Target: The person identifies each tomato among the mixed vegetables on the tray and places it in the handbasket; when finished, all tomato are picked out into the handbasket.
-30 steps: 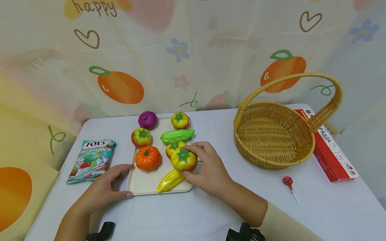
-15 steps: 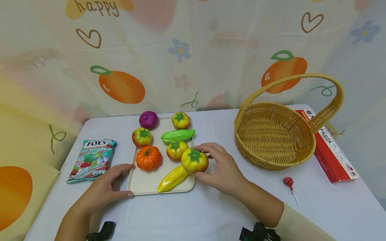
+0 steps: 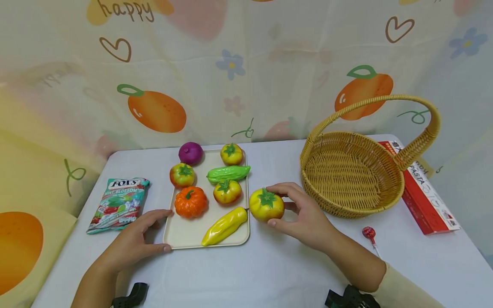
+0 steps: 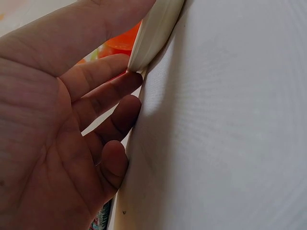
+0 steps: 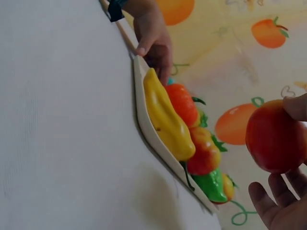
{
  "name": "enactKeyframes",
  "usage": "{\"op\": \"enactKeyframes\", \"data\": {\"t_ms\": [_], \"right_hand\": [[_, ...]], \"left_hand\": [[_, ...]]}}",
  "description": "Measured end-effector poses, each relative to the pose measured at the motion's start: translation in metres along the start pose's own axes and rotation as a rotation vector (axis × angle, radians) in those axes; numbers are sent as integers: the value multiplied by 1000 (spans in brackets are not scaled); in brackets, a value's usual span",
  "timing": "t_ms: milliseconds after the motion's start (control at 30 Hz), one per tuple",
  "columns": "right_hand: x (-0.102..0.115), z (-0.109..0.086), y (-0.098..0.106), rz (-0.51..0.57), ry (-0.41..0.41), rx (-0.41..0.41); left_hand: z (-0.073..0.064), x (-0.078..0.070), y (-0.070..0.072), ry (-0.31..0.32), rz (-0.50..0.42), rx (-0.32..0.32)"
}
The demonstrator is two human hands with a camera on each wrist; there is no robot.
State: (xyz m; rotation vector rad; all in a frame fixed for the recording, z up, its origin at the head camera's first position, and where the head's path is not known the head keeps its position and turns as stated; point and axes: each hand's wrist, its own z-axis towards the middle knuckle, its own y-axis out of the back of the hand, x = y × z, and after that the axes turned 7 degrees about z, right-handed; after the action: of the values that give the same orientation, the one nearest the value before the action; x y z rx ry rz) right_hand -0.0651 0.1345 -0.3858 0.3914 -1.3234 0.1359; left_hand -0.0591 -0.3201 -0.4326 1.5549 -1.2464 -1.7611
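Observation:
My right hand [image 3: 306,216] holds a toy tomato [image 3: 266,205] between thumb and fingers, just right of the tray. Its top is yellow with a green star-shaped calyx; in the right wrist view its underside is red. My left hand [image 3: 132,239] touches the left edge and front corner of the cream tray [image 3: 181,239], fingers loosely extended. On the tray lie a yellow pepper [image 3: 225,226], an orange pumpkin [image 3: 191,202], a green bitter melon [image 3: 228,174] and smaller toy tomatoes, one of them [image 3: 227,192] near the middle. A purple onion [image 3: 190,153] sits at the back left corner.
A wicker basket [image 3: 352,171] with a tall handle stands to the right. Behind it lies a red and white pasta box [image 3: 429,201]. A red lollipop [image 3: 369,232] is in front of the basket. A candy bag [image 3: 119,205] lies left of the tray.
My right hand has carried the toy tomato rightward, from above the pepper's stem end to beyond the tray's right edge. The left hand stays at the tray's edge.

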Motion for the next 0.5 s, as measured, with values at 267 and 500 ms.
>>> {"op": "enactKeyframes", "data": {"t_ms": [267,500], "right_hand": [[4,-7,25,13,-40,-22],[1,-10,44,49,-48,-31]], "left_hand": [[0,1,-1,12,5,3],[0,1,-1,6,-5,1]]}}
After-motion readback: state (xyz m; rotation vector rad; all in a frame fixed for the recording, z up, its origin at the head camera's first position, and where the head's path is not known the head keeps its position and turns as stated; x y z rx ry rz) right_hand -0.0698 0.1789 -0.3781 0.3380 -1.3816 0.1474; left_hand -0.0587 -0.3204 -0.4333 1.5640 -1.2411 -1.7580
